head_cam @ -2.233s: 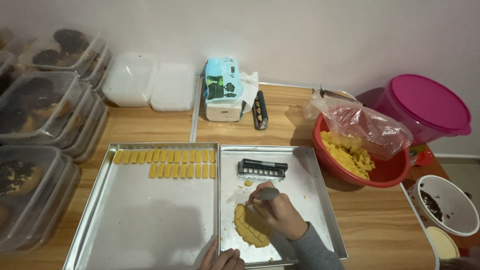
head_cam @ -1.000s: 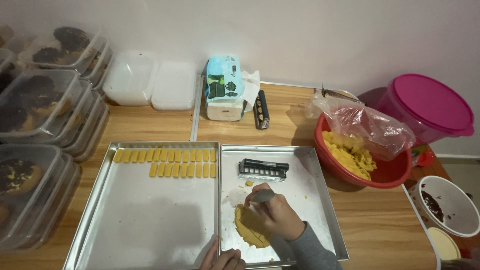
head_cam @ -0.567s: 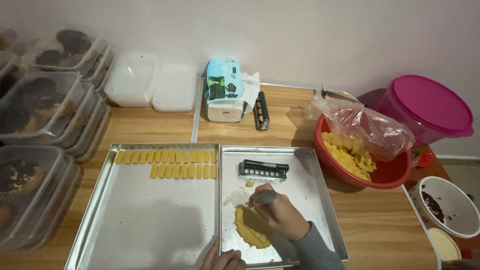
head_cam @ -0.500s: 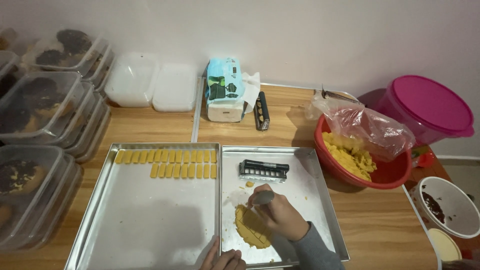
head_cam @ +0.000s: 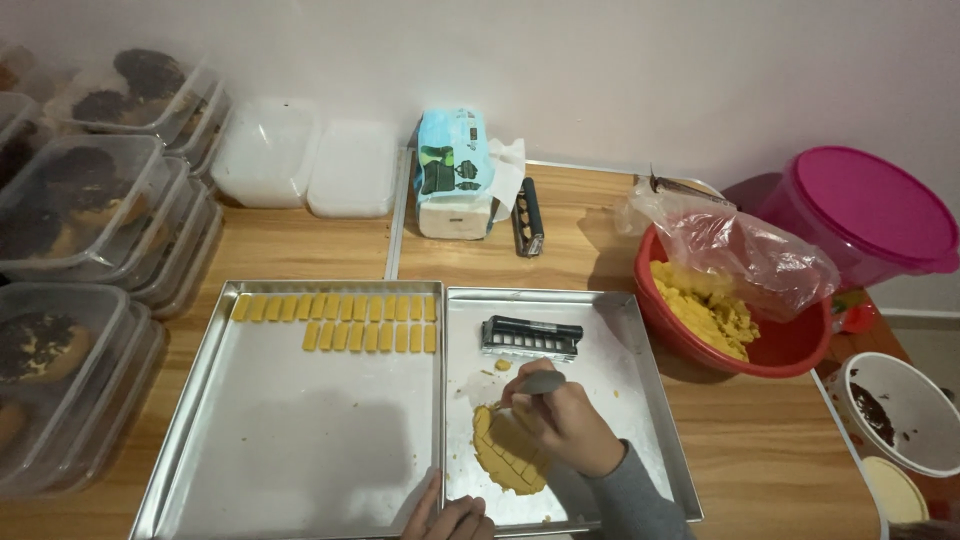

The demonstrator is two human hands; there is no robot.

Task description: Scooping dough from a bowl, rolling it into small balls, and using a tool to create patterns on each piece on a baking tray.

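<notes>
Head view: we are looking down at a flattened slab of yellow dough (head_cam: 508, 455) lying at the near edge of the right-hand metal tray (head_cam: 640, 400). Our right hand (head_cam: 565, 425) is closed around a small metal tool (head_cam: 540, 382), pressing at the slab's far edge. Our left hand (head_cam: 450, 515) is resting curled, holding nothing, on the tray's near rim. We are judging the dough soft, crumbly and light, best lifted from underneath. A ridged black cutter (head_cam: 530, 338) is lying just beyond. The wooden counter (head_cam: 300, 250) is running crowded: cut dough strips (head_cam: 340, 320) on the left tray (head_cam: 280, 450), stacked plastic boxes (head_cam: 80, 230) along the left edge, a red bowl (head_cam: 740, 310) at right.
</notes>
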